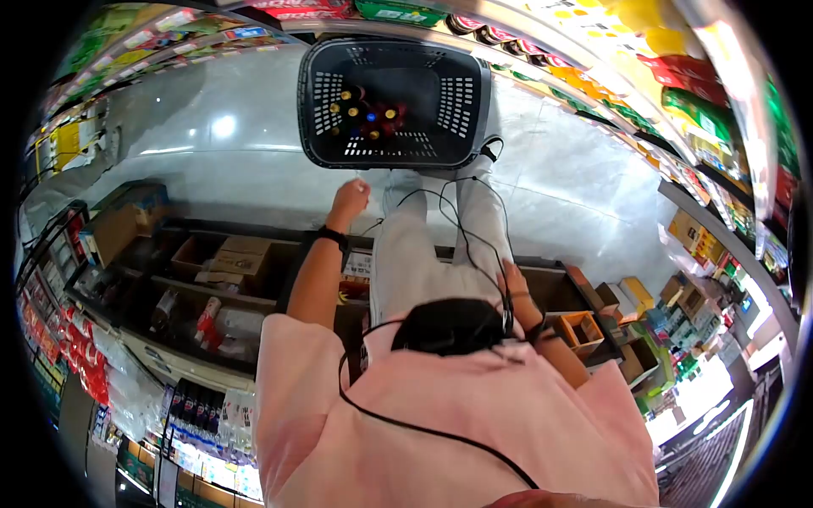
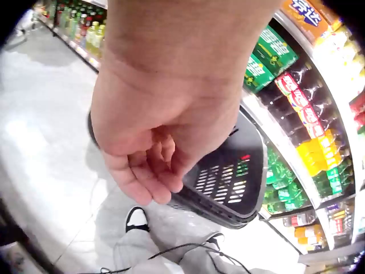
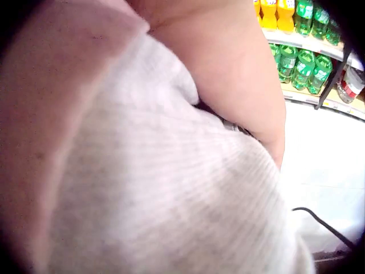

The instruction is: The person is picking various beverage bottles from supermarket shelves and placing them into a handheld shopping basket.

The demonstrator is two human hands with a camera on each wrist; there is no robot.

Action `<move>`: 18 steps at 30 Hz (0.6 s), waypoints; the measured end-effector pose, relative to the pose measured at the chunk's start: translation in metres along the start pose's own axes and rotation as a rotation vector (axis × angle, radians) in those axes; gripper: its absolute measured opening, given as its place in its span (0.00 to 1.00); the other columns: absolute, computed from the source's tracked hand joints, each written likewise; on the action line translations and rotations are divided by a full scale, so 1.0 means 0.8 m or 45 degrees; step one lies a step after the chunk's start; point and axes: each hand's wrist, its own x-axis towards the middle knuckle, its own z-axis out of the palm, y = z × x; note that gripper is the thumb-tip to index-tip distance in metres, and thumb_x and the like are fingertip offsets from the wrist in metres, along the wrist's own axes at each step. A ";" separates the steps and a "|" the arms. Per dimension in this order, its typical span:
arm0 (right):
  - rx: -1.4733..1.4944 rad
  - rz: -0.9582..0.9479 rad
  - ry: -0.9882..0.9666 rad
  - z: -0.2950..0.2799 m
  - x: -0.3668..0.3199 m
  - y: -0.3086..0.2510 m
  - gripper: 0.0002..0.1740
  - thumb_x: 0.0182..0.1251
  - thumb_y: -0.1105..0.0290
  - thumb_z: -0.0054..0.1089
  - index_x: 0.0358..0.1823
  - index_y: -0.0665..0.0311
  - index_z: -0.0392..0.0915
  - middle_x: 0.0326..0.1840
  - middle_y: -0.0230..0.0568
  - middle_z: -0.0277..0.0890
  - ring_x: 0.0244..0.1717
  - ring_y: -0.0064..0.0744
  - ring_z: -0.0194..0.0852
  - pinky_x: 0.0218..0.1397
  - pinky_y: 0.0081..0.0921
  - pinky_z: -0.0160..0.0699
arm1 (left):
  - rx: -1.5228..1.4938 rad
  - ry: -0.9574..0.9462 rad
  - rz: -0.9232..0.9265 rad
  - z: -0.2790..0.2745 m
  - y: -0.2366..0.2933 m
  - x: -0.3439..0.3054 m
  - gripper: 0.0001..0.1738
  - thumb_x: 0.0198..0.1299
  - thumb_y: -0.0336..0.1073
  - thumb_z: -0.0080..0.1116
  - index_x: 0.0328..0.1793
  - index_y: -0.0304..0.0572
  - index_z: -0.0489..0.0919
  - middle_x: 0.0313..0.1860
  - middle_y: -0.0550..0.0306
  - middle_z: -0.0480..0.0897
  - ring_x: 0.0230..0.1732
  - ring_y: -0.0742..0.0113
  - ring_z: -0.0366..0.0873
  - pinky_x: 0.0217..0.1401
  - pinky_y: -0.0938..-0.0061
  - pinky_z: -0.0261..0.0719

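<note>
My left hand (image 1: 350, 201) hangs in the air just short of the near left corner of a dark shopping basket (image 1: 482, 102). Its fingers are loosely curled with nothing in them; in the left wrist view the fingertips (image 2: 153, 191) overlap the basket wall (image 2: 254, 197). Inside the basket, several dark bottles (image 1: 373, 127) with yellow caps and a blue one cluster toward the left. My right hand (image 1: 513, 284) rests on the right thigh against the light grey trousers (image 3: 165, 171); the fabric hides part of it.
Drink shelves run beyond the basket, with green bottles (image 2: 282, 182) and orange bottles (image 2: 319, 153). Open wooden bins holding cardboard boxes (image 1: 241, 254) line the near side. Black cables (image 1: 461, 229) hang over the legs. Grey floor (image 1: 229, 161) stretches left of the basket.
</note>
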 end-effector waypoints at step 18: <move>-0.338 0.300 -0.317 0.024 -0.031 -0.023 0.39 0.70 0.62 0.58 0.76 0.69 0.52 0.75 0.73 0.50 0.73 0.72 0.53 0.73 0.56 0.58 | 0.625 0.398 0.346 0.085 0.066 0.434 0.23 0.69 0.36 0.53 0.69 0.46 0.67 0.48 0.34 0.83 0.54 0.33 0.79 0.54 0.47 0.78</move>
